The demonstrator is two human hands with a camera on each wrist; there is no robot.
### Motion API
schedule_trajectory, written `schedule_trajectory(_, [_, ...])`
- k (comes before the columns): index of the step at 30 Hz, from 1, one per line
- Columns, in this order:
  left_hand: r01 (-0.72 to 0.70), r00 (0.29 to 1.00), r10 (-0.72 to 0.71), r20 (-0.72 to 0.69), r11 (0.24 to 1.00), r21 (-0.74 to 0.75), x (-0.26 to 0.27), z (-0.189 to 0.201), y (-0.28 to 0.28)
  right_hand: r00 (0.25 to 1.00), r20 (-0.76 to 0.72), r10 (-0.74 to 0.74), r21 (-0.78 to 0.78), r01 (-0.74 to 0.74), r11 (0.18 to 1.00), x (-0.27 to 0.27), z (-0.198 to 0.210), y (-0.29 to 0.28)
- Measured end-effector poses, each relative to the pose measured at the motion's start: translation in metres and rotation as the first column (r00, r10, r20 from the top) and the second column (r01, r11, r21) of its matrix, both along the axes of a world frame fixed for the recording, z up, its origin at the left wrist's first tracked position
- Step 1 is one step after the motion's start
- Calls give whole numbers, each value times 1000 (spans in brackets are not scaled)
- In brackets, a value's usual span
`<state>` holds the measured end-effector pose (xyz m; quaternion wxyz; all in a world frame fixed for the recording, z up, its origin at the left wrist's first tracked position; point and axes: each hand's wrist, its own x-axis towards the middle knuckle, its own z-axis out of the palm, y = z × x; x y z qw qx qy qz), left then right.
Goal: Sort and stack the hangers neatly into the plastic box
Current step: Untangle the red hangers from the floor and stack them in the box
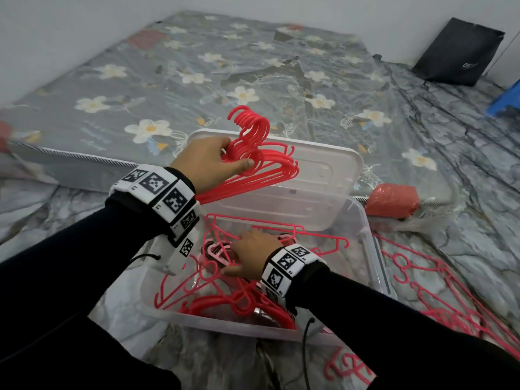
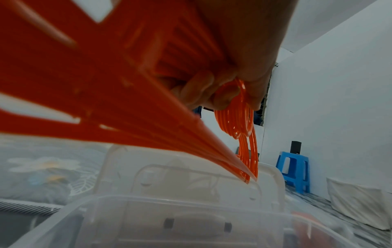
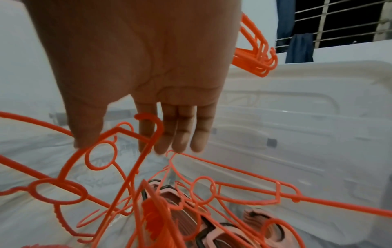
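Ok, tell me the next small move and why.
Probably close the right hand on one loose hanger: its straight fingers already reach into the tangle in the box, while the left hand grips an aligned bundle above, ready to receive it.

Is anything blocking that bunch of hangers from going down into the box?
Yes. Loose hangers lie tangled across the box, and the right hand reaches in among them, below the bunch that the left hand grips above the box.
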<state>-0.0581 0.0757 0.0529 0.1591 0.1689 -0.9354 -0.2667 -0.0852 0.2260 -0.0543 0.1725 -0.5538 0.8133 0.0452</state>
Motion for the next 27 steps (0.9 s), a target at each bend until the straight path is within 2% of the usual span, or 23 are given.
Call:
schedule_trajectory(2, [16, 1000, -16, -23, 1000, 12, 3, 3, -4, 996, -60, 62, -44, -65, 997, 11, 4, -17])
schedule_trajectory(4, [22, 999, -21, -24, 999, 31, 6, 5, -8, 994, -47, 102, -47, -104, 993, 24, 6, -35])
schedule_trajectory(9, [-24, 1000, 23, 10, 999, 22, 9, 6, -20, 988, 146, 58, 31, -63, 998, 49, 12, -78])
schedule_trajectory(13, [-59, 998, 59, -1, 998, 13, 9, 7, -26, 965, 261, -18, -8, 21, 1000, 57, 25, -78])
schedule_trajectory(15, [-72, 997, 72, -9, 997, 12, 9, 8, -27, 969, 246, -17, -48, 30, 998, 58, 29, -73])
schedule_trajectory(18, [-80, 997, 81, -19, 996, 33, 8, 8, -26, 961, 267, -66, -9, 71, 997, 58, 29, -76])
schedule_trajectory(20, [-82, 996, 83, -17, 996, 32, 8, 8, -23, 963, 254, -88, -59, 106, 993, 54, 25, -78])
schedule_trajectory(22, [-80, 997, 80, -17, 997, 23, 7, 8, -20, 972, 224, -73, -53, 87, 995, 47, 21, -76])
schedule_trajectory(25, [-92, 995, 92, -35, 996, 14, 8, 11, -19, 980, 182, -84, -58, 96, 994, 22, 18, -73])
schedule_trajectory(27, [-104, 993, 105, -62, 994, 17, 9, 12, -19, 971, 182, -152, -66, 166, 984, -2, 27, -66])
